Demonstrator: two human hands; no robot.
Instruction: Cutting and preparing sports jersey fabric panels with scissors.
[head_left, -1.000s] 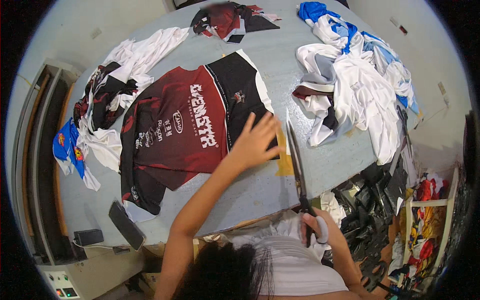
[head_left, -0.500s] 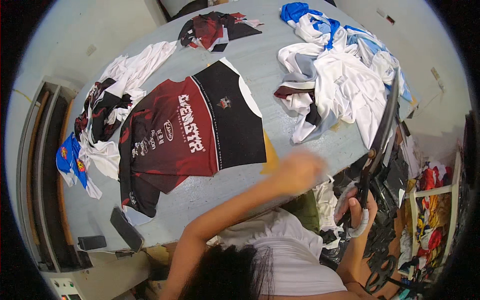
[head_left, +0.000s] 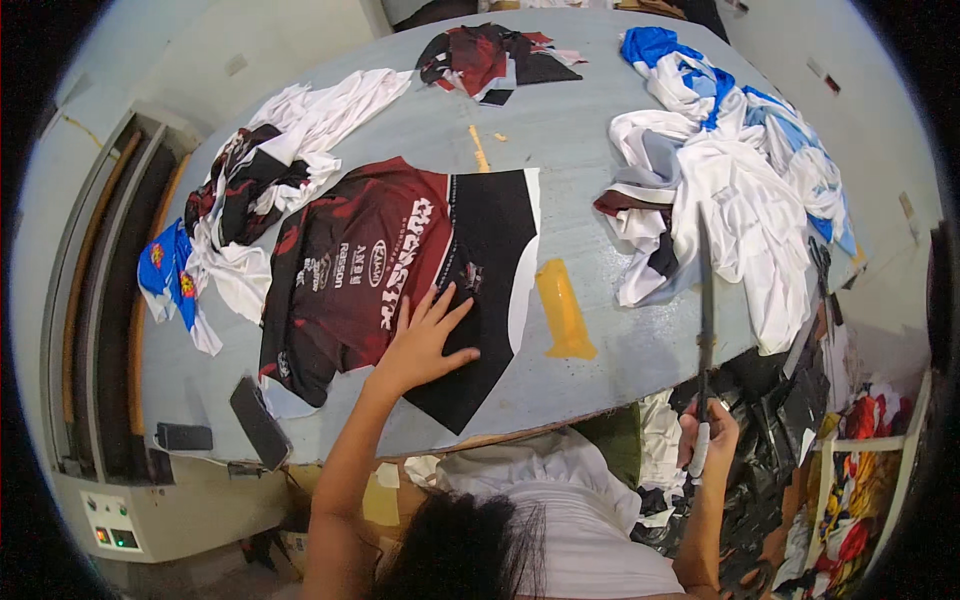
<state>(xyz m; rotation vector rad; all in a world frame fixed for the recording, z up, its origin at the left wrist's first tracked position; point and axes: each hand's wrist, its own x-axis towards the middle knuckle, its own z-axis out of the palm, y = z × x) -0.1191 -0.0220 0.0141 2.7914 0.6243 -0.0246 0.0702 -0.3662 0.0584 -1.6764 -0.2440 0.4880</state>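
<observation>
On the table lies a printed jersey panel (head_left: 345, 265), dark red and black with white lettering and a white strip along its right edge. My left hand (head_left: 428, 345) rests spread on its black part, near the front edge, holding nothing. Off the table's front edge, my right hand (head_left: 712, 435) grips a pair of large scissors (head_left: 706, 335) by pale, wrapped handles. Their long dark blades point away from me, over the tabletop and in front of the white cloth heap. The blades look closed or nearly so.
White and blue fabric is heaped at the right (head_left: 745, 190); more white, black and blue pieces (head_left: 235, 250) lie left. Dark red scraps (head_left: 490, 60) sit at the back. Yellow tape (head_left: 563, 310) marks the tabletop. Two dark, flat objects (head_left: 258, 425) are at the front left.
My left hand has come left and down onto the panel. The panel has turned and its black part now reaches nearer me. The scissors have swung left, and the yellow tape is uncovered.
</observation>
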